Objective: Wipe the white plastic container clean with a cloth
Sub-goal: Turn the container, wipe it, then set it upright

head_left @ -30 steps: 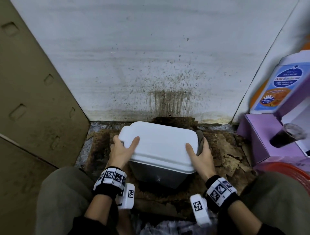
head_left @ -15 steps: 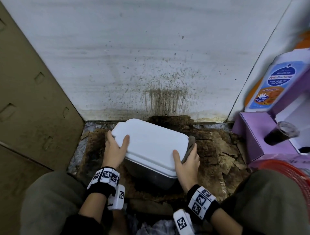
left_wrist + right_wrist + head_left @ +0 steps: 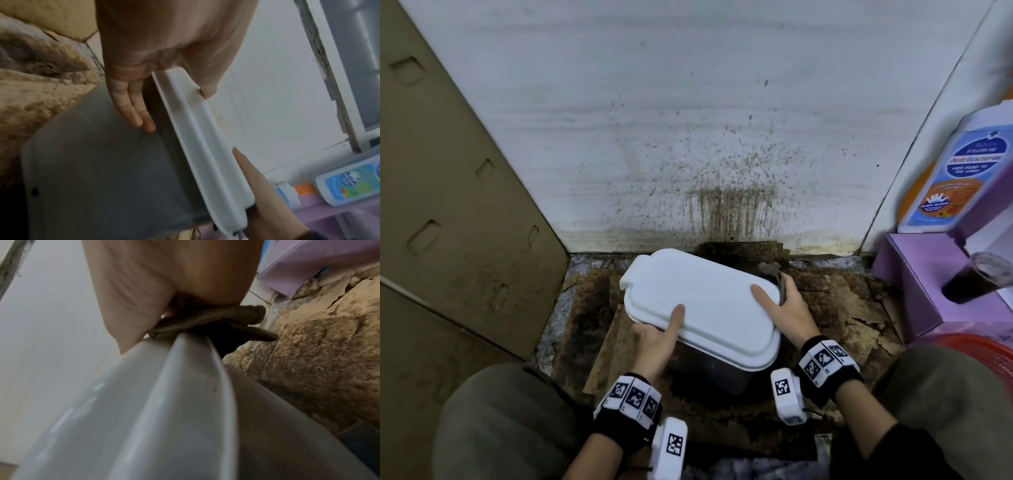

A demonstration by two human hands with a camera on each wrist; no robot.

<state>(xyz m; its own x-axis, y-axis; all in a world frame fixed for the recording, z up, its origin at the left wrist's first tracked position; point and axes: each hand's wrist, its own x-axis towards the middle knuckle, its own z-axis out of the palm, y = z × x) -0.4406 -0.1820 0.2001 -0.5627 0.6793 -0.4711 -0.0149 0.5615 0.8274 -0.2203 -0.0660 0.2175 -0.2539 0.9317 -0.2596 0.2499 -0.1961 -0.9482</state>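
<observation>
Head view: the white plastic container point(image 3: 702, 308) is held tilted over the stained cardboard floor point(image 3: 852, 308), near the spattered wall point(image 3: 688, 120).
Left hand point(image 3: 654, 342): thumb laid on the lid, fingers point(image 3: 133, 112) flat on the grey side below the rim — the near-left edge is gripped.
Right hand point(image 3: 787, 308): thumb on the lid; a brown cloth point(image 3: 216, 318) is pinched against the far-right rim.
Right side: a purple box point(image 3: 914, 281).
</observation>
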